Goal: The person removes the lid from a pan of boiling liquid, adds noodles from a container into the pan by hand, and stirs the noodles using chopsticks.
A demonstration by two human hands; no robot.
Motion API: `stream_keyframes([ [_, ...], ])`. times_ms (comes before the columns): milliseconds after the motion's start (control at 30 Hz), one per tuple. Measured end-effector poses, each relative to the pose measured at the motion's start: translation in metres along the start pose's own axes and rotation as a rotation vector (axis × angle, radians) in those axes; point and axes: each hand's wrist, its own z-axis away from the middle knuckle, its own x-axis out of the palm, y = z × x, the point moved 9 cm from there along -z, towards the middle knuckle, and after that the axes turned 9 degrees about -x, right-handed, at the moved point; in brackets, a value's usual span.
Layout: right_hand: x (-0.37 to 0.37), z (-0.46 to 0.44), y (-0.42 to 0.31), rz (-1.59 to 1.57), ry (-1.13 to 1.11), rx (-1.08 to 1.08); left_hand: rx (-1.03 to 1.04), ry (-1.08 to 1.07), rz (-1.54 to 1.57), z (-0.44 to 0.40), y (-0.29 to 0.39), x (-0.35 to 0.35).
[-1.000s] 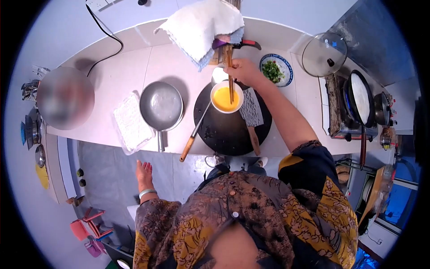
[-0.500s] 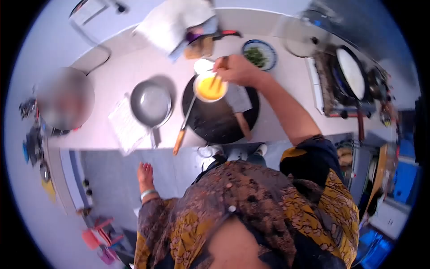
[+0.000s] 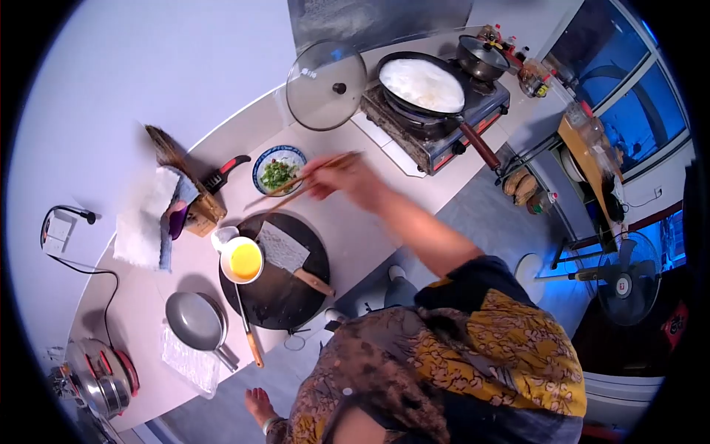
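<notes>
My right hand (image 3: 333, 179) is closed around a pair of chopsticks (image 3: 290, 194), held over the counter just beside a blue-rimmed dish (image 3: 294, 152) of chopped greens (image 3: 278, 176). The tips point down to the left, toward a white bowl (image 3: 230, 277) of yellow liquid that looks like beaten egg (image 3: 245, 260). That bowl sits at the left part of a round black board (image 3: 277, 314). On the same board lie a cleaver (image 3: 282, 248) and a long tool with a wooden handle (image 3: 254, 349). Down by my side, my left hand (image 3: 259, 405) hangs empty with fingers loosely stretched.
A frying pan (image 3: 421, 83) with white contents sits on the gas stove (image 3: 442, 148) at upper right, its handle jutting over the counter edge. Beside it are a glass lid (image 3: 322, 89) and a lidded pot (image 3: 482, 61). A grey pan (image 3: 194, 320) stands at lower left.
My view has swung right toward the stove. The chopsticks, earlier in the yellow liquid, are now out of the bowl and have moved right, near the greens. My left hand still hangs low.
</notes>
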Motion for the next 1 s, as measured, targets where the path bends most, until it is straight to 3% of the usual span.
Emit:
stream_keyframes([
  [133, -0.130, 0.033, -0.125, 0.291, 0.223, -0.291, 0.049, -0.011, -0.041, 0.023, -0.016, 0.015],
  [233, -0.230, 0.053, -0.202, 0.492, 0.330, -0.385, 0.047, 0.019, -0.049, 0.036, -0.038, 0.025],
  [300, -0.292, 0.059, -0.219, 0.573, 0.349, -0.336, 0.020, 0.057, -0.020, 0.052, -0.072, 0.031],
  [467, -0.389, 0.048, -0.185, 0.653, 0.197, -0.082, -0.074, 0.092, 0.044, 0.075, -0.190, 0.051],
  [533, -0.399, 0.042, -0.169, 0.592, 0.135, -0.005, -0.031, 0.109, 0.005, 0.134, -0.212, 0.097],
  [600, -0.407, 0.031, -0.147, 0.561, -0.002, 0.030, -0.058, 0.076, 0.024, 0.159, -0.240, 0.126],
  [633, -0.403, 0.027, -0.142, 0.638, -0.071, 0.047, -0.078, 0.157, -0.082, 0.179, -0.246, 0.139],
  [733, -0.397, 0.005, -0.126, 0.828, -0.243, -0.090, -0.070, 0.122, 0.001, 0.208, -0.264, 0.158],
  [867, -0.441, -0.027, -0.093, 0.637, -0.129, -0.029, 0.033, 0.141, -0.034, 0.247, -0.253, 0.179],
  [1000, -0.465, -0.036, -0.098, 0.626, -0.042, -0.070, -0.015, 0.241, 0.000, 0.232, -0.273, 0.162],
])
